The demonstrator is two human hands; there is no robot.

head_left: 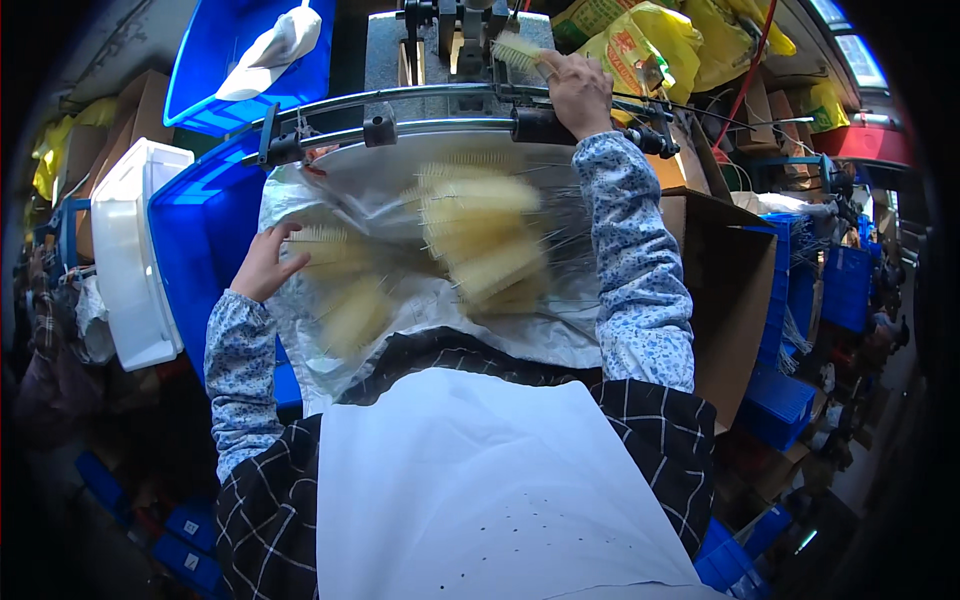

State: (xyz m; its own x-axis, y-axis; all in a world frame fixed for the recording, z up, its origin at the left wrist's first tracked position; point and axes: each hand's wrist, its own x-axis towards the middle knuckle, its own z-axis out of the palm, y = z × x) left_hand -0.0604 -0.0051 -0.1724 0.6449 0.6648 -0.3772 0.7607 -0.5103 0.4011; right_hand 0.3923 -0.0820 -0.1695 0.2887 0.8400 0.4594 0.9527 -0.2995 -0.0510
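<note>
My right hand [582,92] is at the machine's front. Its fingers are closed on a brush with pale bristles [518,50], which points toward the machine's head [468,45]. My left hand [266,262] is at the left of the lap, thumb and fingers apart, right beside a small heap of pale yellow bristle brushes [335,252]. Whether its fingertips touch them I cannot tell. A larger pile of the same brushes [485,225], with thin wire stems, lies in the middle on a whitish plastic sheet [400,340]. The pile is somewhat blurred.
Metal rails [430,127] cross in front of the machine. Blue bins [205,225] and a white tub [135,255] stand on the left; a white cap [272,55] lies in the upper blue bin [200,105]. An open cardboard box [725,290] is close to my right arm. Yellow bags [650,50] are behind.
</note>
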